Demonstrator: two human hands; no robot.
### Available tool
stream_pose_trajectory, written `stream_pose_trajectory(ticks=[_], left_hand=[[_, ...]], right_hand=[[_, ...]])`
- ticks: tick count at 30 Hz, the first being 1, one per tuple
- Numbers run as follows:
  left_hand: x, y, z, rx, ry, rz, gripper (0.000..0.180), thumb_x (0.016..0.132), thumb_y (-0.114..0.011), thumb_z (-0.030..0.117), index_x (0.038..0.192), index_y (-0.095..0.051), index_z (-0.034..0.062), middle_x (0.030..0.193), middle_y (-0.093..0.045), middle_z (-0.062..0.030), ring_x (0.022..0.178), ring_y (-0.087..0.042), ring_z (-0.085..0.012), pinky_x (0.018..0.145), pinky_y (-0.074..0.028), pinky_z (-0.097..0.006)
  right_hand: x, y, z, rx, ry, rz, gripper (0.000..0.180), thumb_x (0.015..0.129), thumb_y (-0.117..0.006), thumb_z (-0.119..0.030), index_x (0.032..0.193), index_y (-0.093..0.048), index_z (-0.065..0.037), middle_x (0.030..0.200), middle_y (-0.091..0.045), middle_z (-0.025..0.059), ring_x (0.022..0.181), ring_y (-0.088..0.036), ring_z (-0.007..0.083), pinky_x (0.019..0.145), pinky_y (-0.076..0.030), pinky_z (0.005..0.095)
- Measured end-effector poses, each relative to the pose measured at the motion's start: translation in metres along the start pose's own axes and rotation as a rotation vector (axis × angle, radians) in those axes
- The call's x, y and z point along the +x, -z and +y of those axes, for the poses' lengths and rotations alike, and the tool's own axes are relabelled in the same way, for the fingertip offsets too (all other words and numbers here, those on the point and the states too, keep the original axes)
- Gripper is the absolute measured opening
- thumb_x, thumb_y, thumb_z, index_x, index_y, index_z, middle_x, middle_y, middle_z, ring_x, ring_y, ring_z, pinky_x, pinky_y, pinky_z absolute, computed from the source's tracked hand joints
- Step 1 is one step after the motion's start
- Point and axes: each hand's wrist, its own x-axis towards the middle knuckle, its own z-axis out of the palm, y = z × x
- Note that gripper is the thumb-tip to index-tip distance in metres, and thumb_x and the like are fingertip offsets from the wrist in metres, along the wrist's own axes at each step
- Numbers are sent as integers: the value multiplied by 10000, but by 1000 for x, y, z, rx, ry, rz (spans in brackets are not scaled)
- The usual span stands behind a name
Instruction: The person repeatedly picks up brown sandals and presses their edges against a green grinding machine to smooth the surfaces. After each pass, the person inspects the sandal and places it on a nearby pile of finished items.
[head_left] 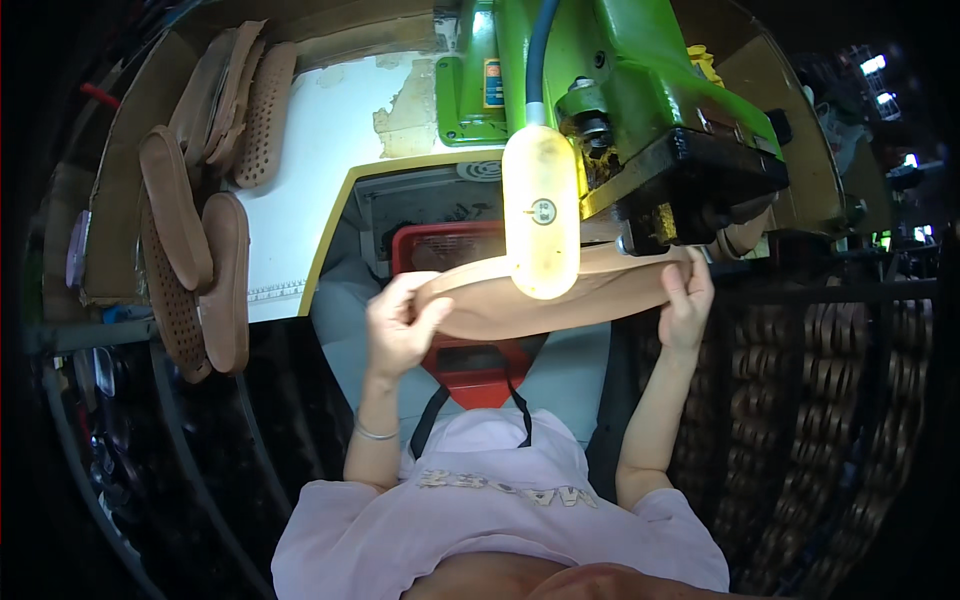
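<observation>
I hold a tan shoe insole (480,310) flat between both hands, under the head of a green machine (640,90). My left hand (400,325) grips its left end, thumb on top. My right hand (685,300) pinches its right end, close to the machine's black lower part (700,185). A pale oblong lamp (541,210) on a blue-grey hose hangs in front of the insole and hides its middle.
A pile of tan insoles (200,220), some perforated, lies on the white tabletop (320,140) at the left. A red crate (450,250) stands below the insole. Racks of stacked brown soles (830,370) fill the right side. A dark metal rail (90,335) runs at left.
</observation>
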Motion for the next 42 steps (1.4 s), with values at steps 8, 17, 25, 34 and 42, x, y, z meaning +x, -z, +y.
stream_pose_trajectory(ticks=[8,17,25,34,42], left_hand=[[19,-59,15,-162,-5,-43,287,820,-675,-53,1097,-606,-76,994,-673,-110,887,-650,-134,765,-538,-241],[3,54,12,-119,52,156,350,836,-612,15,1169,-583,-90,1041,-661,-145,942,-631,-174,884,-473,-271],[-41,128,15,-104,141,254,320,897,-563,106,1150,-553,-90,1049,-631,-176,970,-633,-251,912,-496,-381],[-64,174,9,1039,-131,576,300,927,-584,151,1166,-584,-31,1068,-610,-164,952,-601,-271,817,-516,-384],[-39,247,-1,1752,591,548,847,797,-695,441,1493,-243,277,1492,-283,-170,1305,-357,-422,965,-345,-652]], right_hand=[[35,32,-13,4,15,116,250,908,-608,-93,1137,-572,1,1028,-598,30,963,-544,102,884,-403,237],[-1,-52,-1,140,-103,-143,255,859,-662,-106,1062,-574,20,975,-637,58,863,-587,100,777,-474,239],[-28,-120,7,-42,-26,-299,280,836,-692,-182,1031,-592,-8,905,-634,59,829,-605,125,750,-499,286],[-62,90,-66,72,-342,278,335,851,-608,-230,1111,-601,-19,899,-646,89,579,-626,133,318,-435,231],[31,63,-39,681,119,470,429,885,-537,-46,1302,-439,-38,1250,-499,135,1132,-532,289,818,-565,481]])
